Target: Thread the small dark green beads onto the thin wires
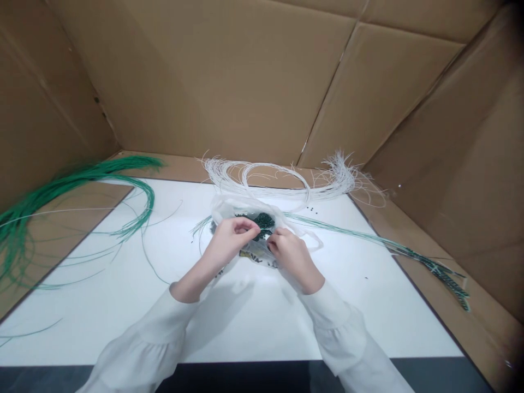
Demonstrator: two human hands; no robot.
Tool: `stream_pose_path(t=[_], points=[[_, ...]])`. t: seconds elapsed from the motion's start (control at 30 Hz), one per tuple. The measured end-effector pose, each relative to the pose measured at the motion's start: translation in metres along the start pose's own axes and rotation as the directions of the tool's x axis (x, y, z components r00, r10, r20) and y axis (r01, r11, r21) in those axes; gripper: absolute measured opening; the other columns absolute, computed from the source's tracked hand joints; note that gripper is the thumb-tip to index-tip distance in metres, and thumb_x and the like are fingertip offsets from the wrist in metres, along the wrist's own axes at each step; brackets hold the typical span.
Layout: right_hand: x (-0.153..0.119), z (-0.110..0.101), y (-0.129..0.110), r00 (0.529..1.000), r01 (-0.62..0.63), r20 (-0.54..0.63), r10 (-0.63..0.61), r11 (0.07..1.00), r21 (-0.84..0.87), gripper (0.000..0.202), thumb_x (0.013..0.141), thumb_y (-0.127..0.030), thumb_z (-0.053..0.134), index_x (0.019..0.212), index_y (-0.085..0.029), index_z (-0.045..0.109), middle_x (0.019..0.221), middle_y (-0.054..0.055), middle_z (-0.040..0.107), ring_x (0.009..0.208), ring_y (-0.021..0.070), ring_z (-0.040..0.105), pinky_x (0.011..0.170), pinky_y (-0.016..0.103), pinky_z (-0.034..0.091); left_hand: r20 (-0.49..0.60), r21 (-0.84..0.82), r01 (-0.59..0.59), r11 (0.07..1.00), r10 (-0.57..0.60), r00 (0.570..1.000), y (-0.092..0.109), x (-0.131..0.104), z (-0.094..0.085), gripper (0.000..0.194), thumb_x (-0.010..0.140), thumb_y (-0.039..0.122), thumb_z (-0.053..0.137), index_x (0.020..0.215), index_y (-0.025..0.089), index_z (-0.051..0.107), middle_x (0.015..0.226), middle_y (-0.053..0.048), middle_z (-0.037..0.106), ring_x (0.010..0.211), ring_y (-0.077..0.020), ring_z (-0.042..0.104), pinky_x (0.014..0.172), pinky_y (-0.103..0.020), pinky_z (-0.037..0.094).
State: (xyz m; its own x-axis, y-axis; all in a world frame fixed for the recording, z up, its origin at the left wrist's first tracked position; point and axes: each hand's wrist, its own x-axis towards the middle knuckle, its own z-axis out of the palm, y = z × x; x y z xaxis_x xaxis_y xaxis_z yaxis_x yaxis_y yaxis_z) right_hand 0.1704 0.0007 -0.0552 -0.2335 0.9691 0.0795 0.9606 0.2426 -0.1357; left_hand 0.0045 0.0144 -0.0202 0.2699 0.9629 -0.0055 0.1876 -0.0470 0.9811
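A white plastic bag (303,229) lies open on the table, with a pile of small dark green beads (265,220) inside. Over the bag, my left hand (235,233) is closed in a pinch, thumb against index finger. A thin strand, hard to make out, shows at its fingertips above the beads. My right hand (290,251) is closed too, its fingers curled close to the bag's right side; what they hold is too small to see. Thin green strands (335,226) run from behind the bag to a dark green beaded bundle (448,281) at the right.
A large bundle of green strands (77,179) spreads over the left edge. A looped bundle of white strands (278,191) lies along the back. Cardboard walls (225,82) enclose the white table (254,338). A few loose dark beads (312,209) lie right of the bag.
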Motion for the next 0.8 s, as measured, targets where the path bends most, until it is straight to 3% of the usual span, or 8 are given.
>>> stream_pose_path(t=[0.27, 0.33, 0.4, 0.47, 0.57, 0.67, 0.8], points=[[0.000, 0.003, 0.004, 0.998, -0.007, -0.057, 0.008, 1.000, 0.023, 0.016, 0.082, -0.023, 0.046, 0.076, -0.019, 0.061, 0.087, 0.007, 0.062, 0.081, 0.0204, 0.059, 0.052, 0.025, 0.038, 0.002, -0.109, 0.024, 0.994, -0.024, 1.000, 0.004, -0.002, -0.001, 0.018, 0.068, 0.031, 0.061, 0.072, 0.013, 0.065, 0.072, -0.003, 0.065, 0.063, -0.0118, 0.055, 0.058, -0.021, 0.039], [0.000, 0.001, 0.005, 0.994, 0.000, -0.110, 0.013, 0.992, 0.123, 0.014, 0.080, -0.022, 0.048, 0.075, -0.019, 0.061, 0.083, 0.006, 0.064, 0.079, 0.0206, 0.060, 0.054, 0.026, 0.040, 0.001, -0.118, 0.028, 0.993, -0.028, 1.000, 0.005, -0.002, -0.001, 0.018, 0.068, 0.030, 0.061, 0.071, 0.013, 0.064, 0.071, -0.003, 0.065, 0.062, -0.0113, 0.054, 0.057, -0.021, 0.038], [0.000, -0.002, 0.005, 0.985, 0.012, -0.168, 0.049, 0.940, 0.340, 0.013, 0.080, -0.022, 0.050, 0.074, -0.018, 0.061, 0.075, 0.005, 0.065, 0.071, 0.0186, 0.061, 0.058, 0.027, 0.043, 0.004, -0.120, 0.021, 0.993, -0.021, 1.000, 0.005, -0.002, -0.001, 0.018, 0.069, 0.030, 0.060, 0.072, 0.013, 0.064, 0.071, -0.002, 0.064, 0.060, -0.0107, 0.052, 0.056, -0.021, 0.037], [-0.001, -0.008, 0.004, 0.971, 0.025, -0.201, 0.132, 0.777, 0.629, 0.012, 0.078, -0.025, 0.054, 0.074, -0.018, 0.062, 0.071, 0.003, 0.066, 0.063, 0.0161, 0.061, 0.061, 0.028, 0.047, 0.012, -0.111, 0.007, 0.994, -0.005, 1.000, 0.006, -0.002, -0.001, 0.018, 0.071, 0.031, 0.060, 0.072, 0.013, 0.063, 0.070, -0.001, 0.062, 0.059, -0.0101, 0.051, 0.055, -0.020, 0.036], [-0.002, -0.015, 0.001, 0.951, 0.035, -0.155, 0.268, 0.405, 0.914, 0.014, 0.069, -0.030, 0.065, 0.072, -0.017, 0.065, 0.068, 0.003, 0.067, 0.059, 0.0154, 0.062, 0.060, 0.028, 0.050, -0.022, -0.043, -0.053, 0.998, 0.052, 0.998, 0.005, -0.003, -0.001, 0.019, 0.074, 0.032, 0.058, 0.075, 0.013, 0.062, 0.069, -0.001, 0.060, 0.059, -0.0099, 0.049, 0.055, -0.021, 0.036], [-0.004, -0.020, -0.001, 0.945, 0.036, -0.086, 0.315, 0.163, 0.986, 0.017, 0.060, -0.029, 0.073, 0.071, -0.017, 0.068, 0.063, 0.002, 0.068, 0.057, 0.0148, 0.062, 0.059, 0.027, 0.051, -0.060, 0.067, -0.136, 0.988, 0.140, 0.988, 0.004, -0.006, 0.000, 0.020, 0.077, 0.033, 0.055, 0.079, 0.014, 0.062, 0.070, -0.001, 0.059, 0.059, -0.0098, 0.046, 0.055, -0.021, 0.035], [-0.006, -0.022, -0.003, 0.956, 0.073, -0.062, 0.286, -0.026, 0.997, 0.014, 0.061, -0.025, 0.074, 0.072, -0.019, 0.070, 0.071, 0.003, 0.071, 0.060, 0.0136, 0.064, 0.062, 0.026, 0.053, -0.029, 0.057, -0.191, 0.980, 0.192, 0.981, 0.005, -0.010, 0.002, 0.020, 0.079, 0.032, 0.053, 0.081, 0.014, 0.061, 0.073, -0.002, 0.059, 0.061, -0.0101, 0.046, 0.057, -0.021, 0.036]])
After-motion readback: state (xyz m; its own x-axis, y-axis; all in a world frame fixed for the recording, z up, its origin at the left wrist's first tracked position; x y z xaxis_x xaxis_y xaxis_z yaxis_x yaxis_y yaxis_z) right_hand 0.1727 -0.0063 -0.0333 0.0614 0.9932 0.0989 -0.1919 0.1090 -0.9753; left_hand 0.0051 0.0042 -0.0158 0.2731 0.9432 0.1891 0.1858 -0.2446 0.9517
